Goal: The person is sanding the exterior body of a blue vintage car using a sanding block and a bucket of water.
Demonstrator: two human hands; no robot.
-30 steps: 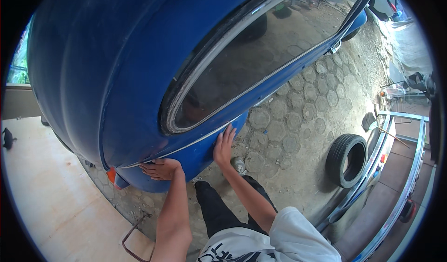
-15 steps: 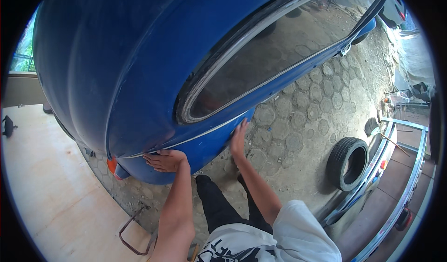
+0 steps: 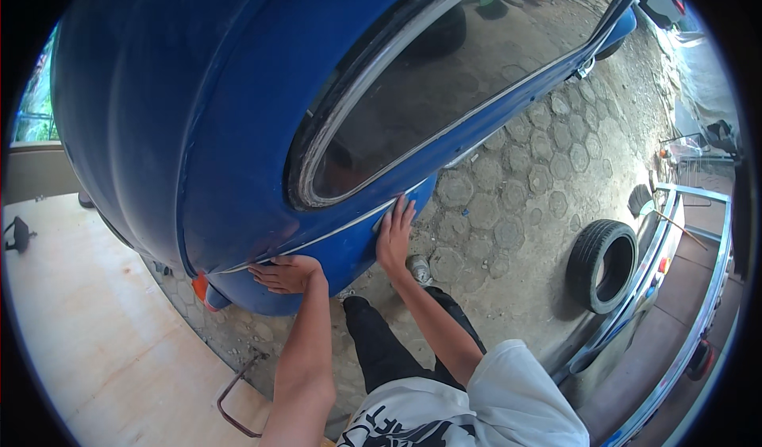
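Blue car (image 3: 238,129), left hand (image 3: 287,275) and right hand (image 3: 394,239), both spread flat against it, one loose tire (image 3: 586,266), one broom (image 3: 640,200)

white printed shirt (image 3: 508,395), black trousers (image 3: 382,348)

Single wide fisheye view from head height, steeply downward, close above the hands (image 3: 290,275) (image 3: 392,244) and blue car (image 3: 238,145).

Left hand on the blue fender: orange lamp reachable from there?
Likely yes. The left hand rests on the blue fender with its fingers pointing left, toward the orange lamp. Only a short run of fender lies between, and I see nothing blocking it.
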